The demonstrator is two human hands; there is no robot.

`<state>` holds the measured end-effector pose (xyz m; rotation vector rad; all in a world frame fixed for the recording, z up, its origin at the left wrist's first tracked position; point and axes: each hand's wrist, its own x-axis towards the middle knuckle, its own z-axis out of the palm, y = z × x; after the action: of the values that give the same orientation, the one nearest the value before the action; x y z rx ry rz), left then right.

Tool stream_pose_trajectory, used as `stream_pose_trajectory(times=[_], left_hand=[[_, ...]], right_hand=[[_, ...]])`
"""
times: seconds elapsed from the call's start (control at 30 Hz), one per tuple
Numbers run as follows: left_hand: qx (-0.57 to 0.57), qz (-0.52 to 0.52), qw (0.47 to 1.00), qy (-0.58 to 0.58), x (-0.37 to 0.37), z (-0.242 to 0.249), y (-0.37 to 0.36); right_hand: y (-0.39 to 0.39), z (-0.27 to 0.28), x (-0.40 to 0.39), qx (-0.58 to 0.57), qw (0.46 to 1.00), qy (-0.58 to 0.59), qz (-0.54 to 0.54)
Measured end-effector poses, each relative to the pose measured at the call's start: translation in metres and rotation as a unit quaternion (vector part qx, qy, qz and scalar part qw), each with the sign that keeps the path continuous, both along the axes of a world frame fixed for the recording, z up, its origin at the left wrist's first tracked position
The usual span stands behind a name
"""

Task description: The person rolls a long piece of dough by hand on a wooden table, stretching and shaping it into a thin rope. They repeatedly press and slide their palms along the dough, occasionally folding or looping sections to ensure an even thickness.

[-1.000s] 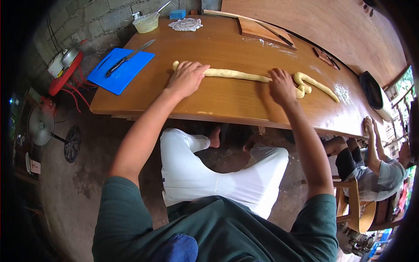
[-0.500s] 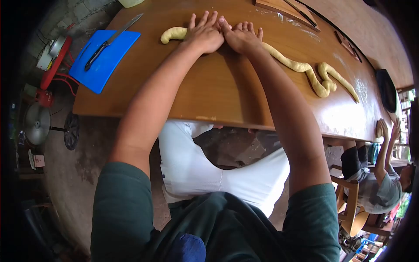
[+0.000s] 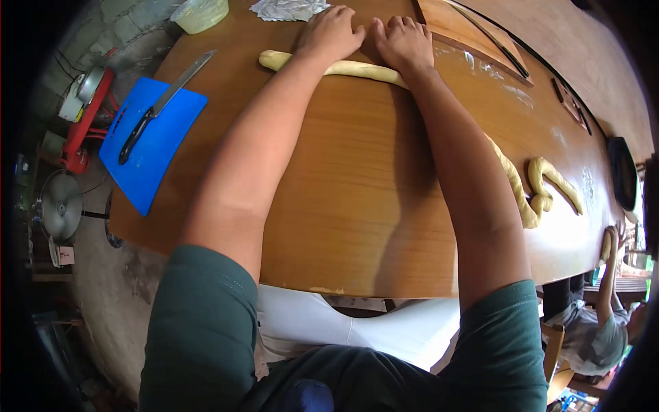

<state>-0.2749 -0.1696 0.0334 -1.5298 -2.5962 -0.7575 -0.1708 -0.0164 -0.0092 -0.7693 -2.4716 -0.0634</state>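
Note:
A long pale-yellow dough rope [image 3: 364, 71] lies crosswise on the wooden table, its rounded left end showing beside my left forearm. My left hand [image 3: 333, 32] reaches beyond the rope, palm down, its wrist crossing over the dough. To its right, my right hand [image 3: 403, 45] is also palm down with fingers stretched forward, and its wrist covers part of the rope. A gap separates the two thumbs. Past my right forearm, which hides a stretch of it, the dough [image 3: 542, 199] bends into a loose loop near the table's right side.
On the left, a knife [image 3: 165, 103] rests across a blue cutting board [image 3: 168, 147]. A plastic tub [image 3: 199, 17] and crumpled whitish sheet [image 3: 288, 8] are at the far edge. A wooden board [image 3: 473, 34] lies far right. Another person [image 3: 597, 336] sits at right, hands on dough.
Both hands have slid forward, away from me, and the thumbs have moved apart. The rope between them now shows behind the hands. My view has shifted closer over the table.

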Motion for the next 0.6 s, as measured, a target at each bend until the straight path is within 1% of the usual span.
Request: stream_pose_trajectory(times=[0.03,0.07,0.13,0.17,0.2,0.27,0.3,0.33,0.37,0.43,0.47,0.53,0.6], left_hand=[[0.043,-0.017,0.996,0.073,-0.033,-0.044,0.024],[0.041,-0.016,0.996,0.074,-0.031,-0.051,0.019],[-0.066,0.001,0.986,0.154,-0.02,-0.048,0.01],[-0.036,0.0,0.987,0.154,-0.012,-0.051,0.001],[-0.032,0.001,0.987,0.158,0.0,-0.048,-0.01],[-0.036,-0.015,0.99,0.134,0.027,-0.042,-0.036],[-0.047,-0.021,0.99,0.133,0.039,-0.04,-0.049],[-0.046,-0.021,0.989,0.136,0.051,-0.038,-0.062],[-0.072,0.001,0.987,0.145,0.064,-0.036,-0.074],[-0.109,0.037,0.983,0.141,0.085,-0.032,-0.095],[-0.104,0.038,0.983,0.147,0.094,-0.03,-0.105],[-0.147,0.065,0.983,0.088,0.118,-0.023,-0.13],[-0.128,0.051,0.984,0.114,0.13,-0.026,-0.159]], right_hand=[[-0.002,0.0,0.002,0.039,0.999,0.025,0.023],[-0.011,0.004,0.008,0.038,0.999,0.027,0.024],[-0.025,0.023,0.025,-0.032,0.996,-0.056,0.063],[-0.027,0.006,0.028,0.061,0.993,0.032,0.097],[-0.033,0.004,0.036,-0.017,0.995,-0.025,0.092],[-0.055,0.006,0.057,-0.076,0.99,-0.08,0.088],[-0.066,0.009,0.069,-0.075,0.99,-0.078,0.088],[-0.077,0.012,0.08,-0.107,0.985,-0.112,0.081],[-0.089,0.016,0.091,-0.137,0.977,-0.145,0.073],[-0.114,0.017,0.116,-0.134,0.976,-0.158,0.069],[-0.125,0.019,0.129,-0.133,0.973,-0.175,0.065],[-0.149,0.027,0.162,-0.126,0.976,-0.16,0.081],[-0.159,0.027,0.196,-0.076,0.969,-0.2,0.126]])
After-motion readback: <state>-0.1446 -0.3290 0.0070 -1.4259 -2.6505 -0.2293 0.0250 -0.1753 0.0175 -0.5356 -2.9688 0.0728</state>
